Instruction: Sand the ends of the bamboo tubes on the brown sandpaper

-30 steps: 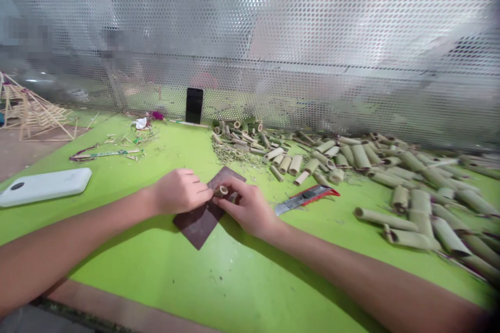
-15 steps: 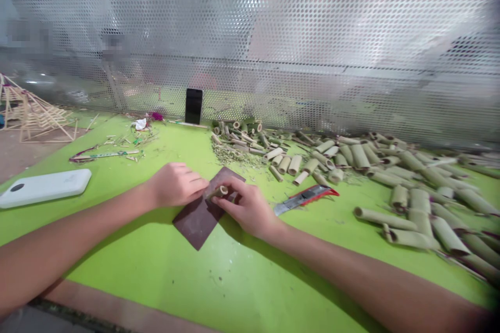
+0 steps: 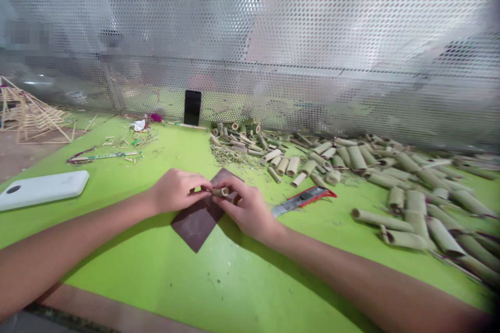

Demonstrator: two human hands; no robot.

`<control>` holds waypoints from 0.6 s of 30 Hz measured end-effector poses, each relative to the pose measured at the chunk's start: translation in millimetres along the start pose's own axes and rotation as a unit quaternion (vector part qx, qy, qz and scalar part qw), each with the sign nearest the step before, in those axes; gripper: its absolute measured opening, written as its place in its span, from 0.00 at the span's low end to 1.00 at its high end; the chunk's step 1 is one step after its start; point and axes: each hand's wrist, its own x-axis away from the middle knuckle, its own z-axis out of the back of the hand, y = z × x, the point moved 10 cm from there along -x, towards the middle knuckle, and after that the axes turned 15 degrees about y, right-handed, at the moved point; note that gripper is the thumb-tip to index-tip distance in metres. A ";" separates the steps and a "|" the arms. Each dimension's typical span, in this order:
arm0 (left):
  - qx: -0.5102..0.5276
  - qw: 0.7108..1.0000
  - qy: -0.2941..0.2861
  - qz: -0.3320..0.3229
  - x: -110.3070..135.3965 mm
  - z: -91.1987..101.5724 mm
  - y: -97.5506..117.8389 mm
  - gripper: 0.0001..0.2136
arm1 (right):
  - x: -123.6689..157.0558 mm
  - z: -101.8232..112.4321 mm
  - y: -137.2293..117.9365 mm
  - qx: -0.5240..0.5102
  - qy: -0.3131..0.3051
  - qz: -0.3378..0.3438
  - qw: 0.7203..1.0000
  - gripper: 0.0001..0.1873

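A short bamboo tube (image 3: 220,192) is pinched between the thumb and fingers of my right hand (image 3: 250,208). My left hand (image 3: 177,191) grips the tube's other end with thumb and fingertips. Both hands are above a dark brown sheet of sandpaper (image 3: 197,223), which lies flat at a slant on the green table (image 3: 234,291). Just right of my right hand rests a red and grey utility knife (image 3: 304,200).
Many cut bamboo pieces (image 3: 357,158) lie heaped from the back middle to the right, with shavings beside them. A phone (image 3: 192,107) leans on a perforated metal screen (image 3: 219,21). At left are a white power bank (image 3: 45,190) and a stick frame (image 3: 35,114).
My left hand has gone from lying on the sandpaper to pinching the bamboo tube's end. The tube has turned more level in my right hand.
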 end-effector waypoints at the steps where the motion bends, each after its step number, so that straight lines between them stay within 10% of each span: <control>1: 0.001 1.000 0.003 0.003 -0.3 0.1 0.2 0.08 | 0.2 -0.3 -0.8 0.000 -0.001 0.004 1.000 0.08; 18: -0.019 0.997 -0.072 0.036 3.6 -18.4 0.7 0.08 | 1.5 -0.2 -2.7 -0.003 -0.003 0.017 1.000 0.08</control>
